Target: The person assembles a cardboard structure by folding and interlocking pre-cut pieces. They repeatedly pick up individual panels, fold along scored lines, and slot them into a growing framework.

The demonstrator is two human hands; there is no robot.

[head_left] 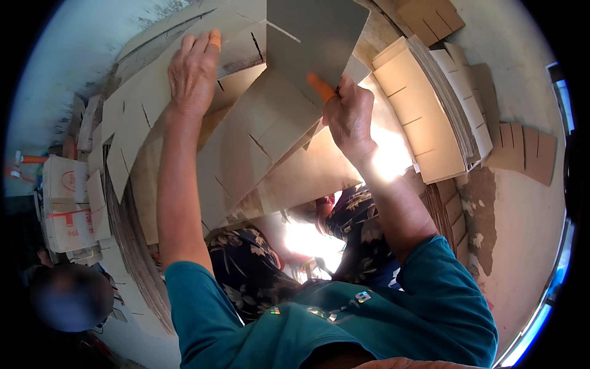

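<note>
A grey slotted cardboard sheet is tilted up at the top, and my right hand is closed on its lower corner. The right thumb wears an orange finger cover and presses on the sheet's face. Over to the left, my left hand lies on a pale slotted sheet, its fingers slightly bent and one tip covered in orange. The left thumb is hidden. Between my forearms slants another slotted cardboard sheet, partly under the raised one.
A stack of slotted cardboard sheets stands at the right, with brown pieces against the wall. Further stacked sheets run down the left. Beyond them is a white carton. My knees are below the work.
</note>
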